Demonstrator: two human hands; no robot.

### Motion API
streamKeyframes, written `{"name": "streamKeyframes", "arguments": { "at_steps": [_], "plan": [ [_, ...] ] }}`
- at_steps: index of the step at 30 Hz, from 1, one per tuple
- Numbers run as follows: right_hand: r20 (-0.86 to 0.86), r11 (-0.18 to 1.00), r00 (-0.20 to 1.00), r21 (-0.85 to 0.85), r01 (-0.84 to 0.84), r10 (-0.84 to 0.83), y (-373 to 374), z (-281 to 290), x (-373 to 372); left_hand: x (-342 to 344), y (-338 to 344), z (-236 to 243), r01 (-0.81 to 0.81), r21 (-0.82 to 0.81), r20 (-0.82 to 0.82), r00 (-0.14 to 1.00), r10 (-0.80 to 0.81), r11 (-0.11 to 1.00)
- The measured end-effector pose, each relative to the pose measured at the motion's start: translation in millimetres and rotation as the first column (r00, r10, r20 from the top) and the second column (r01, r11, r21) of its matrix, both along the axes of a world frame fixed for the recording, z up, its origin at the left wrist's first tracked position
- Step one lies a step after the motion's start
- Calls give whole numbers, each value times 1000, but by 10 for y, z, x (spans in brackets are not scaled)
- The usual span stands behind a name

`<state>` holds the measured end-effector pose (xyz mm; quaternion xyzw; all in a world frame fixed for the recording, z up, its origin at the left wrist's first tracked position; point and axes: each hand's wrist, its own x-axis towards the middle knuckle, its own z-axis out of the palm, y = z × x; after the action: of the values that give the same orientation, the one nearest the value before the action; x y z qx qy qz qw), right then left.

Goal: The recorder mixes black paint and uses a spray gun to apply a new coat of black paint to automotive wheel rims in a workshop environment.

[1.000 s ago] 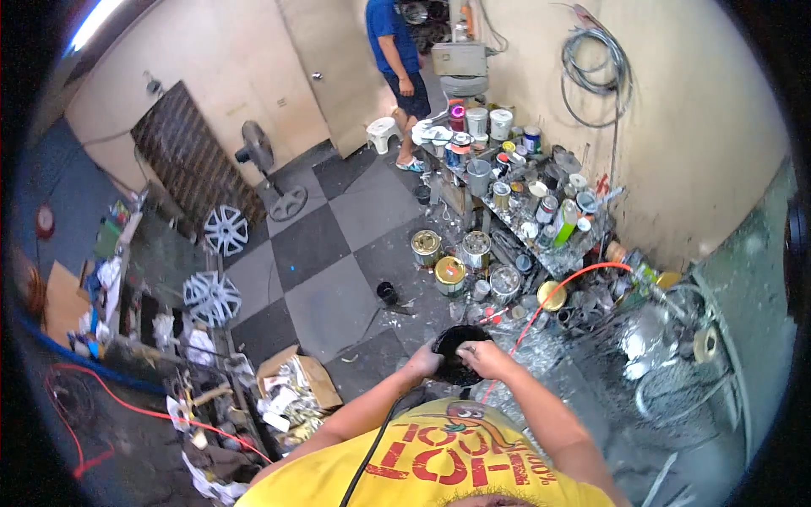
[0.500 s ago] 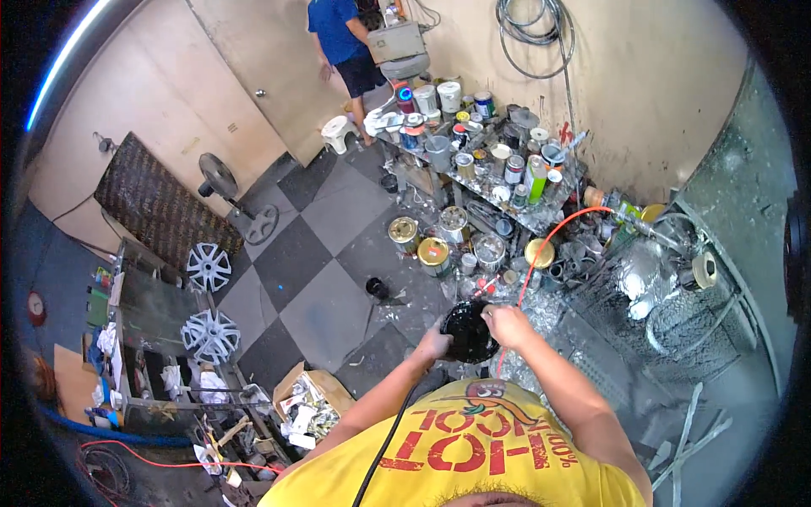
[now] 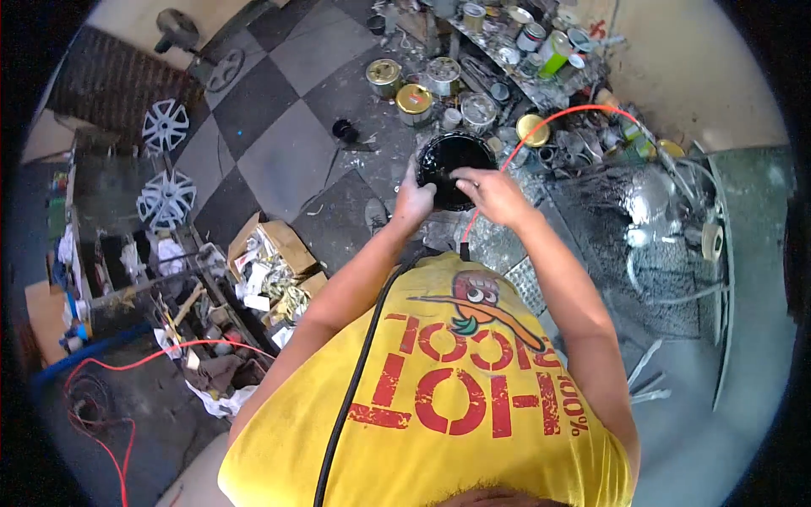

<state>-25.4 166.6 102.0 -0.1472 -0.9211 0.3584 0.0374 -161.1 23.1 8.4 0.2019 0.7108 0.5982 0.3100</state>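
Note:
A round black pail point(image 3: 460, 152), glossy and dark inside, is out in front of my chest with its open top facing me. My left hand point(image 3: 416, 196) is closed on its near left rim, thumb over the edge. Over the pail's right part, my right hand point(image 3: 494, 194) has its fingers drawn together near the dark inside. Anything pinched in those fingers is too small or hidden to make out. A red hose point(image 3: 515, 150) runs close behind my right hand.
Several paint cans point(image 3: 414, 100) stand on the floor beyond the pail, below a cluttered bench point(image 3: 507, 51). A small black cup point(image 3: 345, 130) lies left of them. Wheel covers point(image 3: 166, 199), a cardboard box of scraps point(image 3: 279, 262) and a black cable point(image 3: 351, 389) are nearer left.
The view has tipped downward, so the person by the bench is out of sight. The pail now shows its dark inside more fully, and my right hand has moved from its rim over the opening.

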Motion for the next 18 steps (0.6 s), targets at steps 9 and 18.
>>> {"name": "streamKeyframes", "arguments": {
  "at_steps": [9,18],
  "plan": [
    [-8,999,999,21,-32,32,-287,-186,-671,-401,-544,-154,-45,-181,-96,995,28,982],
    [244,983,961,93,-158,132,-756,-392,-1835,-1165,-1432,-51,-120,-398,62,985,158,909]
  ]
}}
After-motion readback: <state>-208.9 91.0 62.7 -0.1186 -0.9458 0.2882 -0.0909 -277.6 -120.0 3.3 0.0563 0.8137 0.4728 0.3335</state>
